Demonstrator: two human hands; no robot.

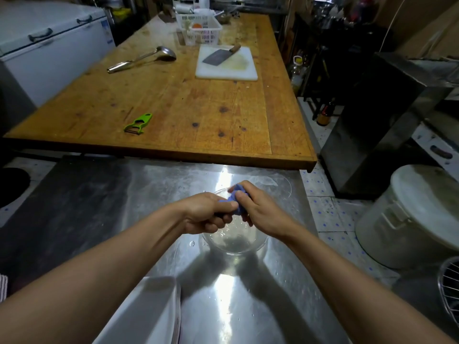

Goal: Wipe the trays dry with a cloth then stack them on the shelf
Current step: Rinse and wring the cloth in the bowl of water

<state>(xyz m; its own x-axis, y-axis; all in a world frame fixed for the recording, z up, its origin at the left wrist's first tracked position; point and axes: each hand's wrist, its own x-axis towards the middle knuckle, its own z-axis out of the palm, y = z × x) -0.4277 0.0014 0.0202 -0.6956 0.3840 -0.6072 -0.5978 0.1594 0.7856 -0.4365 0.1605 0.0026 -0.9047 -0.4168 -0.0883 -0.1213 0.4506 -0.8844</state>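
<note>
Blue cloth [236, 202] — both hands gripping it | left hand [207, 212] | right hand [260, 212] | above glass bowl [236, 242]

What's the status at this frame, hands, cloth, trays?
Both hands, left and right, grip the blue cloth over a clear bowl. Stack of white trays waits near edge, untouched. Nothing blocking.

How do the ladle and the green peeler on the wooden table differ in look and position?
The ladle is long, shiny bare metal; the green peeler is short, bright green plastic with a small blade at one end. The ladle lies far up the wooden table, left of the white cutting board; the peeler lies close to the table's near edge. Both lie flat, untouched, and slant the same way.
</note>
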